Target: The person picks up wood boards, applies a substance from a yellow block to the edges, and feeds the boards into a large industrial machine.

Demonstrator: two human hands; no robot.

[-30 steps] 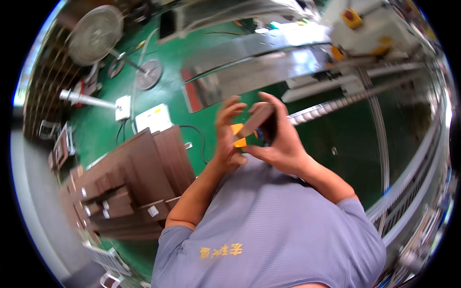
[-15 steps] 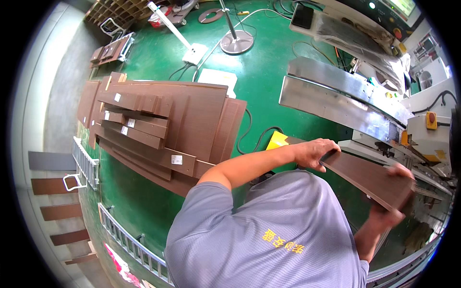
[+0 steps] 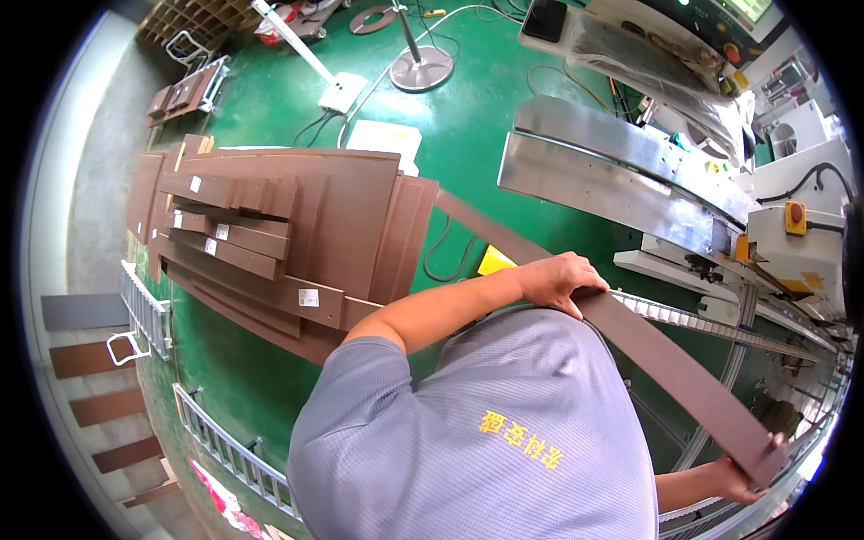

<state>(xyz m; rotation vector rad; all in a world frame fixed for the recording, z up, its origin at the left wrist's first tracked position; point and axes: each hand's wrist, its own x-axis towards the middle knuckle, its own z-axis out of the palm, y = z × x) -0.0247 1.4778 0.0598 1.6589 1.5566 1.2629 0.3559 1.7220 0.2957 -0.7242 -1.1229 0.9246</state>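
A long, narrow dark-brown board [image 3: 675,369] lies diagonally across the front of my body, from beside the stacked panels down to the lower right. My left hand [image 3: 565,281] is closed over its edge near the middle, with the fingers bent over it. At its lower right end, my right hand [image 3: 740,479] grips the board, some fingertips showing at the far edge. The board's far left part is blurred. Part of the left hand's grip is hidden behind the board.
Brown panels and strips [image 3: 342,225], some with white labels, are stacked at left. A metal machine bed [image 3: 612,180] stands at upper right, near a roller conveyor [image 3: 666,312] and a red button box [image 3: 795,218]. A round-based stand [image 3: 421,70] and cables are on the green floor.
The board has swung from a foreshortened pose to a long diagonal. My right hand has moved down with its end; my left hand stays on the board. The whole view has shifted slightly.
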